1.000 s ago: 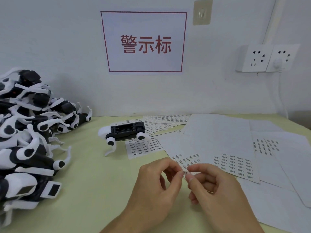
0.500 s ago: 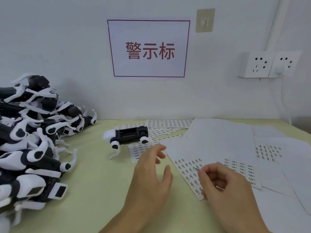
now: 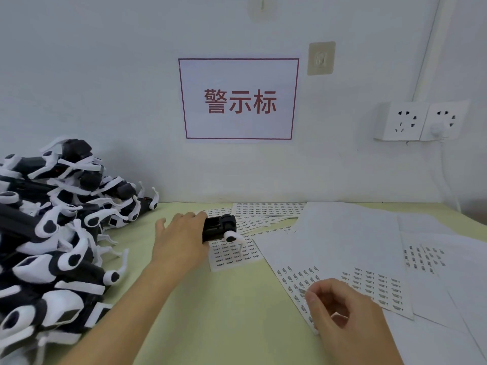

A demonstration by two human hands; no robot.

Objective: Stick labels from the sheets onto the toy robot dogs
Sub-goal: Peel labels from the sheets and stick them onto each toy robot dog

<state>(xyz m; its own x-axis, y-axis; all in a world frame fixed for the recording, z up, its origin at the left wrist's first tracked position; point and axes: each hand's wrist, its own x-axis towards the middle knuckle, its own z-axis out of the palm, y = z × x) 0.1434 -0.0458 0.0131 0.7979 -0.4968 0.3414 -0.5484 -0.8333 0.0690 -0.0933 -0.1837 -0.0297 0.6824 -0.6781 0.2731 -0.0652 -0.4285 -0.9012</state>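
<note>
A heap of toy dogs (image 3: 52, 233) lies at the counter's (image 3: 210, 325) left; one dog (image 3: 220, 227) stands mid-counter on a label sheet (image 3: 237, 255); more sheets (image 3: 355, 246) spread right, beneath wall sockets (image 3: 421, 121).

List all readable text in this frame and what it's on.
"警示标": large red characters on the red-bordered wall sign.
Label sheets on the table: rows of small dark print, too small to read.
Toy robot dogs, wall sockets: no readable text.

Both forearms bare, no sleeves, no rings/watch on left grip (image 3: 181, 239) or right grip (image 3: 342, 312)
</note>
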